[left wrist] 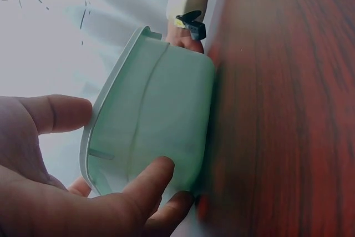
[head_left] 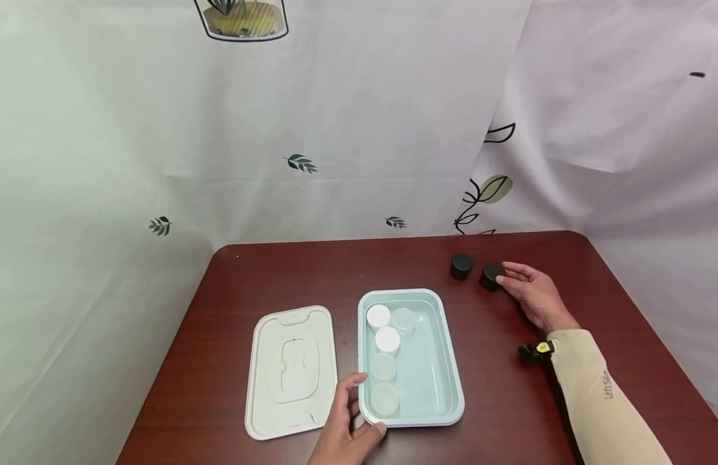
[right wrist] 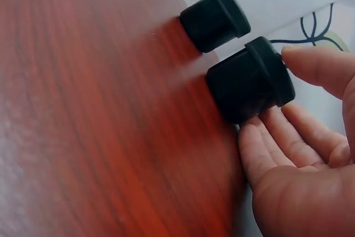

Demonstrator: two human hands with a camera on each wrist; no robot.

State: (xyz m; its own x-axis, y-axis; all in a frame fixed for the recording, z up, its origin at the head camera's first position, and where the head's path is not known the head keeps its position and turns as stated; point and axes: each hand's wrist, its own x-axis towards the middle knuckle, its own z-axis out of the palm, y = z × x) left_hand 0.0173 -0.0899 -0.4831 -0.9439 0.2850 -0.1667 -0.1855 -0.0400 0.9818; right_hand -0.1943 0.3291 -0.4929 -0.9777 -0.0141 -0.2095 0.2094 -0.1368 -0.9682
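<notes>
My left hand [head_left: 348,420] holds a pale blue-green plastic container [head_left: 431,361] at its near left corner, thumb at the front rim and fingers along the side wall. Inside stand two small jars with white lids, one white-lidded jar [head_left: 379,316] at the far left, and several translucent-topped ones, such as a clear jar [head_left: 385,399] near the front. Farther right, my right hand [head_left: 536,294] has thumb and fingers around a small round black jar [right wrist: 244,84] standing upright; the thumb tip is at its lid. A second black jar [head_left: 461,266] stands just left of it.
A whitish rectangular lid [head_left: 295,368] lies flat on the dark red wooden table [head_left: 219,381], left of the container. Fabric with leaf prints [head_left: 347,116] hangs behind the table and at both sides. A small black device [head_left: 530,352] is strapped at my right wrist.
</notes>
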